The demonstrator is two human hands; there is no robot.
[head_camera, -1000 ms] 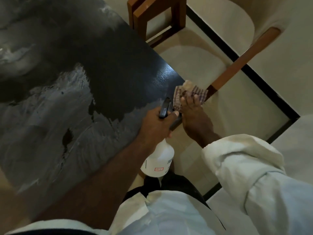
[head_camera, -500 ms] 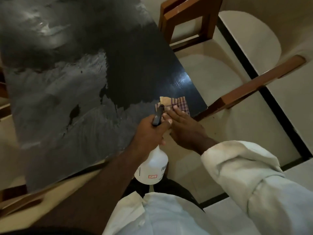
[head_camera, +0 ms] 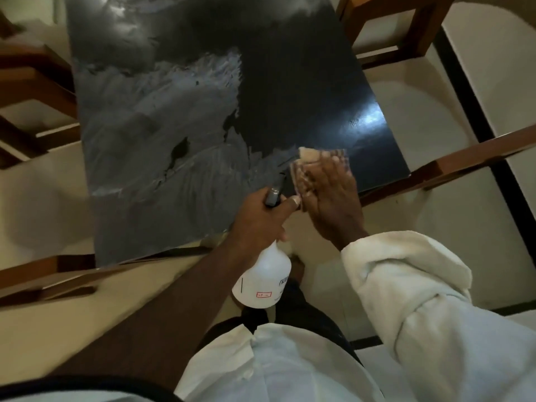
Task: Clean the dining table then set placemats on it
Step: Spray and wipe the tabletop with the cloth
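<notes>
The dark dining table (head_camera: 290, 97) has a wet, streaked grey patch over its left and near part, and a dry glossy part on the right. My right hand (head_camera: 330, 198) lies flat on a checked cloth (head_camera: 313, 158) and presses it onto the table near the front right corner. My left hand (head_camera: 258, 221) grips the black trigger head of a white spray bottle (head_camera: 264, 280), which hangs just off the table's near edge. No placemats are in view.
Wooden chairs stand around the table: one at the far right (head_camera: 391, 27), one at the left (head_camera: 32, 91), and chair rails at the right (head_camera: 478, 152) and near left (head_camera: 43, 274). The floor is pale tile with dark lines (head_camera: 493, 134).
My right hand has slid the cloth from the table's right corner leftward along the near edge, onto the border of the wet patch. My left hand keeps holding the spray bottle.
</notes>
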